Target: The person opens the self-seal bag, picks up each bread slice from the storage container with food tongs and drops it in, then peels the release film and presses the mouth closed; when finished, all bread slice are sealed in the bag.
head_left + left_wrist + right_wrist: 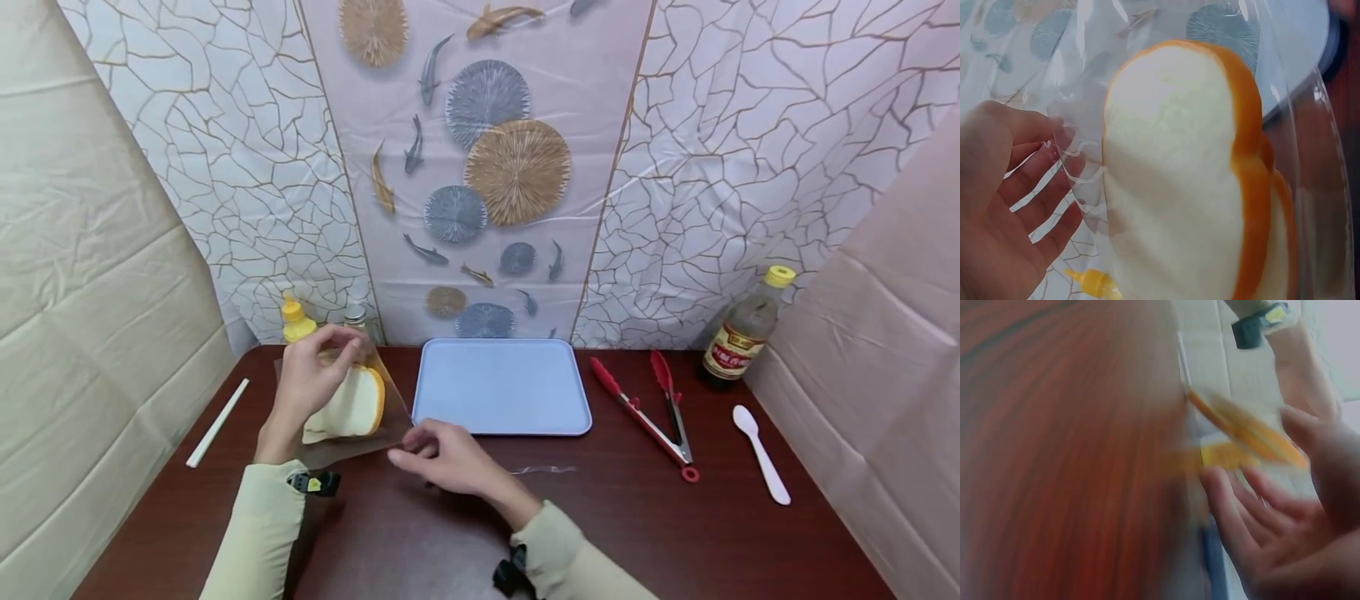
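Left wrist view alone shows left hand [1004,212] pinching clear bag [1085,94] around bread slices [1179,181]. Right hand [442,457], fingers loosely spread, hovers before blue tray [501,385] on dark wooden table [637,533].

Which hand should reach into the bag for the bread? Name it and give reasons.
Right. The left hand already pinches the top of the clear bag holding the bread, while the right hand hovers free beside it, holding nothing.
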Action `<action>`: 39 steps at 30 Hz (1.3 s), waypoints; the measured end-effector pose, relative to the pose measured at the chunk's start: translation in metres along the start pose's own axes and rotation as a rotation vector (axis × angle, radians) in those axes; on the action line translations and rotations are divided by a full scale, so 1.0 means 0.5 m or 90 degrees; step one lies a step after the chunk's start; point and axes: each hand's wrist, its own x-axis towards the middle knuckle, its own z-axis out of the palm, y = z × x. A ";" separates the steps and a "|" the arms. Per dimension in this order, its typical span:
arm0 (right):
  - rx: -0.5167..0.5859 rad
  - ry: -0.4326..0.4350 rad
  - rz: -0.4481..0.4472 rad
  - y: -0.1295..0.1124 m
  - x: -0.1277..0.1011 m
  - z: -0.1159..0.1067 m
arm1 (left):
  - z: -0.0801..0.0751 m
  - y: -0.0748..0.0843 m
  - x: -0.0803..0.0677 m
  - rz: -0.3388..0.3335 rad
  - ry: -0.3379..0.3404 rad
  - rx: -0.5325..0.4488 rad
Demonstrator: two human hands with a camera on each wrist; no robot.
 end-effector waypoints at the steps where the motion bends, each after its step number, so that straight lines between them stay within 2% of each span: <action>1: 0.025 0.031 0.009 -0.004 0.011 0.013 | 0.001 0.001 0.001 -0.004 0.002 -0.005; 4: 0.075 0.103 0.008 -0.012 0.032 0.037 | 0.002 0.005 0.004 -0.012 0.007 -0.018; 9: 0.060 0.157 -0.052 -0.023 0.037 0.028 | -0.004 0.016 0.008 -0.023 0.037 -0.028; 13: 0.085 0.203 -0.084 -0.040 0.036 -0.014 | -0.016 0.034 0.011 -0.027 0.083 -0.086; 19: 0.158 0.236 -0.135 -0.089 0.020 -0.110 | -0.031 0.075 0.019 -0.042 0.137 -0.248; 24: 0.173 0.282 -0.170 -0.116 -0.003 -0.182 | -0.026 0.109 0.020 -0.053 0.136 -0.360; 29: 0.183 0.340 -0.195 -0.134 -0.024 -0.226 | -0.016 0.131 0.014 -0.033 0.130 -0.439; 34: 0.191 0.362 -0.232 -0.155 -0.038 -0.233 | -0.005 0.167 0.006 -0.031 0.104 -0.494; 39: 0.146 0.350 -0.240 -0.170 -0.045 -0.221 | 0.019 0.209 -0.004 -0.035 0.077 -0.482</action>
